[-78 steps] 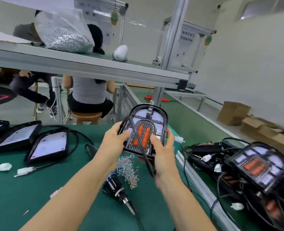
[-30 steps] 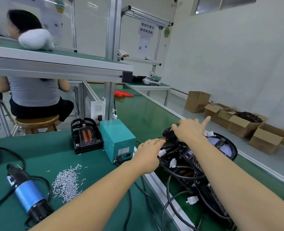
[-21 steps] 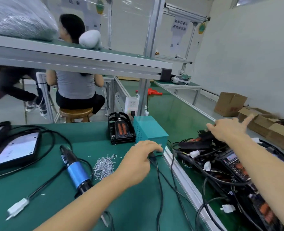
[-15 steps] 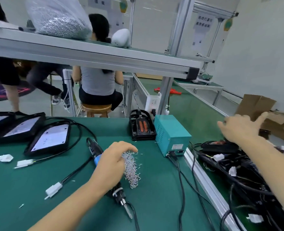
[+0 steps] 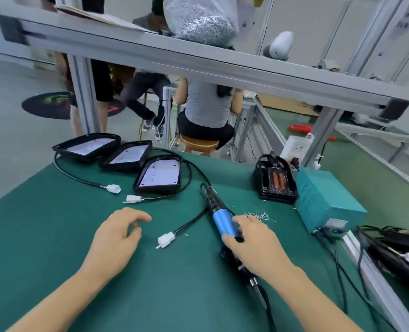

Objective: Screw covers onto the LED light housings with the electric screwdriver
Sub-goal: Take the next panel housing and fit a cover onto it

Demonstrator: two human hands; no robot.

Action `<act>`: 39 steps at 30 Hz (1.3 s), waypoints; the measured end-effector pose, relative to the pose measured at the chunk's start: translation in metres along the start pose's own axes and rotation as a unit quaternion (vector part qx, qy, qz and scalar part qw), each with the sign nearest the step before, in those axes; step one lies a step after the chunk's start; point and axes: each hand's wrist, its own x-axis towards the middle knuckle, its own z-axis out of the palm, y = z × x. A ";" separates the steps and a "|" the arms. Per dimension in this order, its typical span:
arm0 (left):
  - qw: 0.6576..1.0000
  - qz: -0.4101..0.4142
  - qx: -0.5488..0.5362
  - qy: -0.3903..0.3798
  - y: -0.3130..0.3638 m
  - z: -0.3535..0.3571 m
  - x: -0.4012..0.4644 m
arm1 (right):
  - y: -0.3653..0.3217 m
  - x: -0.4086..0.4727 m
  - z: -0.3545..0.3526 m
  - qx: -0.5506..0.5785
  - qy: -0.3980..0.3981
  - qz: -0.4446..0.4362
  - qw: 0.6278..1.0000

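Swinging back left from right-side pile of finished lights: both hands now over green mat [image 5: 54, 236]. Three housings [image 5: 159, 174] wait far left, white faces up, no covers on. Left hand [image 5: 117, 238] empty, fingers loosely curled and apart, drifting toward them. Right hand [image 5: 254, 243], off pile since half a second ago, lands on screwdriver [image 5: 222, 221] lying mid-mat; fingers draped over blue barrel, grip not closed. Loose screws [image 5: 256, 215] just beyond. Judged: next unit starting. Teal box [image 5: 325, 204] label, far wall signs: unreadable.

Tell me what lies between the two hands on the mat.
Head view: a white plug on a black cable lies between the left hand and right hand.
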 end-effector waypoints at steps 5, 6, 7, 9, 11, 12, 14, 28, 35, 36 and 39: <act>0.992 0.088 0.080 -0.033 -0.006 0.006 -0.016 | -0.012 0.012 0.015 -0.034 -0.010 0.061 0.997; 0.986 0.126 0.098 -0.040 -0.001 0.010 -0.014 | -0.013 0.013 0.017 -0.035 -0.019 0.069 0.997; 0.977 0.169 0.120 -0.048 0.004 0.017 -0.011 | -0.014 0.014 0.018 -0.032 -0.026 0.075 0.996; 0.953 0.236 0.182 -0.057 0.017 0.031 0.000 | -0.015 0.016 0.021 -0.030 -0.031 0.086 0.995; 0.930 0.266 0.249 -0.054 0.027 0.045 0.011 | -0.016 0.017 0.022 -0.032 -0.034 0.094 0.994; 0.921 0.264 0.280 -0.063 0.030 0.051 0.016 | -0.016 0.017 0.023 -0.033 -0.035 0.097 0.994; 0.907 0.243 0.335 -0.083 0.033 0.060 0.023 | -0.016 0.017 0.023 -0.032 -0.035 0.099 0.994; 0.992 0.023 0.086 0.084 0.003 0.053 0.070 | -0.059 0.021 0.047 -0.035 -0.002 -0.156 0.987; 0.975 -0.055 0.216 0.000 -0.027 0.024 0.123 | -0.068 0.027 0.066 -0.035 0.020 -0.111 0.993; 0.973 -0.059 0.222 -0.025 -0.030 0.024 0.126 | -0.068 0.027 0.066 -0.050 0.020 -0.108 0.993; 0.968 -0.062 0.230 -0.078 -0.037 0.026 0.127 | -0.070 0.030 0.063 -0.131 0.016 -0.093 0.987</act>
